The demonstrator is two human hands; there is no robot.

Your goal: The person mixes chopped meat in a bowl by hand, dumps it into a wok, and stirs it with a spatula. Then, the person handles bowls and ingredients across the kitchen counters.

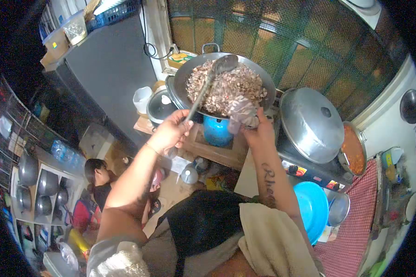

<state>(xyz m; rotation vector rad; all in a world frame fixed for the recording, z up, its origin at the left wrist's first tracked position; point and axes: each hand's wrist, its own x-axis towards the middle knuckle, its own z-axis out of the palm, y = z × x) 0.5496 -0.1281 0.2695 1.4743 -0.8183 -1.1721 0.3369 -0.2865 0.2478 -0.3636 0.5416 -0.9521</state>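
Observation:
A large metal wok (177, 78) full of chopped brownish food (226, 87) sits above a blue container (217, 131). My left hand (173, 131) is closed round the handle of a long ladle (201, 97), whose dark bowl end lies over the far part of the food. At the wok's near right rim, my right hand (260, 129) holds a bunched, striped cloth (243, 113). The cloth hides part of the rim and some of the fingers.
Right of the wok, a big domed lid (312, 124) rests on a black stove (309, 171), beside a pan of orange-red food (353, 150). A blue basin (312, 207) is nearer. A person (100, 180) is low at left, near a shelf (48, 214).

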